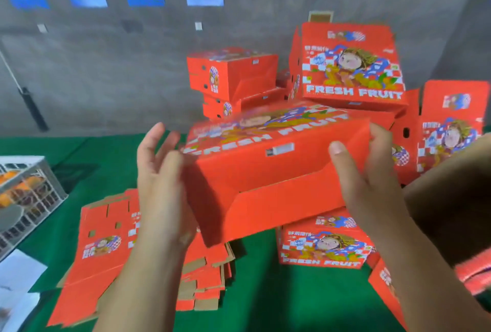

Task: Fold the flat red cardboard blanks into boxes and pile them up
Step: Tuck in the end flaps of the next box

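Holding a folded red fruit box [268, 169] up over the green table [265, 297], we grip its right end with our right hand [364, 172], thumb on the front panel and fingers curled behind. Our left hand [162, 172] presses flat against the left end, fingers straight. Beneath the grip lies the stack of flat blanks [111, 246]; beyond it the finished boxes [348, 65] pile up.

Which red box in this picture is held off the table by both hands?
The box in the centre foreground, between left hand and right hand; the other boxes rest piled behind or on the green table.
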A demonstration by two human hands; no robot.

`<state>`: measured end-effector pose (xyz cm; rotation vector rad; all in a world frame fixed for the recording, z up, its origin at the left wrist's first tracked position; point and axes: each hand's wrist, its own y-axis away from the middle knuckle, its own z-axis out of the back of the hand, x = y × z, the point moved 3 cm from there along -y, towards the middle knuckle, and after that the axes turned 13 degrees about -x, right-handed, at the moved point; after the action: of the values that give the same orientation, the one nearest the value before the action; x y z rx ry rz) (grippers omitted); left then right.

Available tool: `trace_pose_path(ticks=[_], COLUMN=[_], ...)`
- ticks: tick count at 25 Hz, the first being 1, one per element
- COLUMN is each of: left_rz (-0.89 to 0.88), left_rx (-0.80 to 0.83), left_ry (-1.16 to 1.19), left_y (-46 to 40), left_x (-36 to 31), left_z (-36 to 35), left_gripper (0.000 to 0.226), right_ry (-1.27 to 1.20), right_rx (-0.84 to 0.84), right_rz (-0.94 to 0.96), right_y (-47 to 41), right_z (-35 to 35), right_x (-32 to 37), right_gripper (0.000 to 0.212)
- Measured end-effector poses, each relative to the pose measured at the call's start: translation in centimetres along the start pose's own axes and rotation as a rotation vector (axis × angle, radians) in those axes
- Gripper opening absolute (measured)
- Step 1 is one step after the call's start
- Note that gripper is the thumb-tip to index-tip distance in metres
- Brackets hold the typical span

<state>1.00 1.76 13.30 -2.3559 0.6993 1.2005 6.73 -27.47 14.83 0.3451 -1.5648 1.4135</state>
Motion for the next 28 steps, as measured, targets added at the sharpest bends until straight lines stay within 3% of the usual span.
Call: trace_pose_path(ticks=[4,8,11,13,15,18,20,22,24,26,28], left_rz=[-0.141,-0.207,-0.205,-0.104,-0.063,-0.215,0.003,0.060,-0.025,-0.113,-0.216], left_rx=[0.300,0.491,0.630,0.721,0.750,0.548,0.311,0.211,0.337,0.550,0.729], left_ry=[-0.022,-0.031,-0.206,-0.371,-0.519,-0.736,-0.627,-0.531,-0.458,-0.447,-0.605], left_y=[3.0,2.6,2.9,3.7,4.3,4.5,4.3,4.3,4.7,5.9,6.6], left_x=[0.5,2.8,6.3,9.3,12.1,14.7,14.9,15.5,16.7,17.5,18.8], left_z=[-4.7,-5.0,-5.2,-5.6,-6.0,-7.8,-9.4,-10.8,-11.8,-12.8,-14.9], left_gripper=[0.078,0.094,0.106,0.109,0.117,0.125,0.117,0.093,0.085,0.072,0.064], right_ry=[-0.232,-0.357,-0.339,-0.271,-0.148,0.152,0.339,0.527,0.673,0.644,0.543], right_rx=[-0.079,-0.191,-0.176,-0.133,-0.087,-0.028,-0.002,0.034,0.128,0.195,0.111], right_rz=[-0.082,-0.151,-0.216,-0.265,-0.316,-0.322,-0.218,-0.114,-0.055,-0.127,-0.204], right_y=[-0.8,-0.6,-0.4,-1.2,-1.7,-2.4,-2.8,-3.0,-2.6,-1.8,-1.7], right_z=[0.8,1.7,1.9,2.1,2.3,2.3,1.9,1.6,1.0,0.4,-0.1], right_x=[-4.0,-7.1,-9.4,-11.1,-13.0,-14.9,-15.4,-15.7,-16.5,-17.1,-17.2], right_gripper=[0.063,0.041,0.053,0.055,0.052,0.055,0.057,0.064,0.086,0.107,0.115])
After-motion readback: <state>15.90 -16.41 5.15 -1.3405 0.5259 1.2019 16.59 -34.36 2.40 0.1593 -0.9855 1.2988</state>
